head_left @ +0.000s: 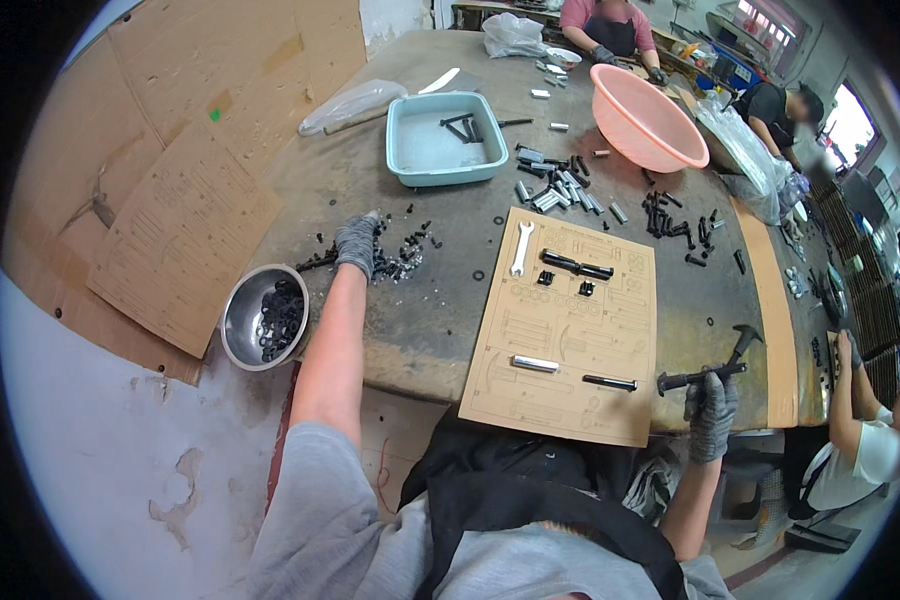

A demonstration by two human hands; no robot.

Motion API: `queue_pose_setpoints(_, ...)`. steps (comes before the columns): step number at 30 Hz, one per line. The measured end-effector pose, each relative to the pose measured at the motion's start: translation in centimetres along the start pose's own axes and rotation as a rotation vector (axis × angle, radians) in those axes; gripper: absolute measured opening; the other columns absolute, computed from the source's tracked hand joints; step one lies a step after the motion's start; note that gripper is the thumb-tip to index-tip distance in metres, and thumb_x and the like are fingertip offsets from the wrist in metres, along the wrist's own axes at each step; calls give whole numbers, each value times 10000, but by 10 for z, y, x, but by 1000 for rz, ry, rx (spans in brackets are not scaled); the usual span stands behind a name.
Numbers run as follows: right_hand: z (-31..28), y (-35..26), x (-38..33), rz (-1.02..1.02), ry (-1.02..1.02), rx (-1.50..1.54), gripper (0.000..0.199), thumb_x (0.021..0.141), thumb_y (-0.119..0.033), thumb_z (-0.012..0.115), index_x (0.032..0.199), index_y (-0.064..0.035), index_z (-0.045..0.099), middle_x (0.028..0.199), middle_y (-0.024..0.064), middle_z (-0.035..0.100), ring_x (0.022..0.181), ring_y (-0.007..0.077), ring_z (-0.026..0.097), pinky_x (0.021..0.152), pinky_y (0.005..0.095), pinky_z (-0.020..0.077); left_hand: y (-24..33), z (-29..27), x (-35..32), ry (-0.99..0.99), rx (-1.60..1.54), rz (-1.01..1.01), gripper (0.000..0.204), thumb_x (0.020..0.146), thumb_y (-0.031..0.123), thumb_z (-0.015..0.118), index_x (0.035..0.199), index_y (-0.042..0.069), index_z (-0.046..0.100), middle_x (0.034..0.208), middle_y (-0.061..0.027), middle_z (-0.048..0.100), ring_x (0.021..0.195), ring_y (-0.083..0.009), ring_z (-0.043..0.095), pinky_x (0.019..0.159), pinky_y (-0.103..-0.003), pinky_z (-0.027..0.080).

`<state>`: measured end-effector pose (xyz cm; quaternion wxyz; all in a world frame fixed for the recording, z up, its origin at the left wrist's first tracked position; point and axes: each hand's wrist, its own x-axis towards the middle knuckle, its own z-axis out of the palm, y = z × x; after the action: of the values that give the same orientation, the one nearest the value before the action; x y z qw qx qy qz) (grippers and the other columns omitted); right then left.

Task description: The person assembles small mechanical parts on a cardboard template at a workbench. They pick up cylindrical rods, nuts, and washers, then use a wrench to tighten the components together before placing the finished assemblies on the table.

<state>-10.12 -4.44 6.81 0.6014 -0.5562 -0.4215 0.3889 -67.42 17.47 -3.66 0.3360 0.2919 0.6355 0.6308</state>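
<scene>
My left hand (355, 246), in a grey glove, reaches into a loose pile of small black and silver hardware (402, 262). Its fingers look curled, their tips are hidden, and what they hold cannot be made out. To the right, my gloved right hand (711, 415) grips a black metal part with T-shaped ends (698, 377) above the table's front edge. Between my hands lies a printed cardboard sheet (560, 410). On it are an open-ended wrench (522, 249), black rods (576, 264), two small black pieces (587, 289), a silver tube (535, 364) and a black bolt (610, 383).
A steel bowl of black rings (232, 335) sits by my left forearm. Farther back stand a blue basin (446, 178) and a pink basin (660, 150). Silver tubes (560, 193) and black bolts (660, 215) lie scattered. Co-workers (615, 28) are at the back and right.
</scene>
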Motion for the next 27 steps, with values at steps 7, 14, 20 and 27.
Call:
queue_pose_setpoints(7, 25, -3, 2, -6, -99, 8, 186, 907, -204, 592, 1006, -54, 547, 580, 39, 540, 402, 98, 454, 350, 228, 348, 28, -3, -3, -471, -1079, -596, 181, 902, 210, 581, 786, 71, 584, 663, -24, 555, 482, -112, 465, 353, -224, 327)
queue_pose_setpoints(14, 39, -4, -1, 3, -101, -16, 214, 904, -238, 604, 994, -51, 551, 592, 35, 552, 400, 98, 454, 351, 231, 355, 30, -21, -6, -408, -1556, -762, 71, 850, 41, 550, 854, 3, 610, 808, -99, 601, 697, -186, 555, 474, -263, 499)
queue_pose_setpoints(20, 42, -7, 2, -35, -101, -105, 196, 919, -272, 574, 964, -82, 549, 596, -14, 504, 419, 59, 421, 368, 207, 327, 26, -16, -1, -107, -1557, -674, 78, 824, 40, 539, 829, -12, 597, 773, -120, 603, 680, -224, 581, 528, -304, 548)
queue_pose_setpoints(27, 10, -2, 6, 87, -4, -74, 199, 884, -256, 596, 872, -59, 571, 552, 7, 497, 405, 87, 438, 370, 247, 344, 5, -35, 7, -432, -1428, -516, 295, 924, 247, 486, 652, 157, 417, 539, 16, 387, 437, -110, 379, 411, -266, 349)
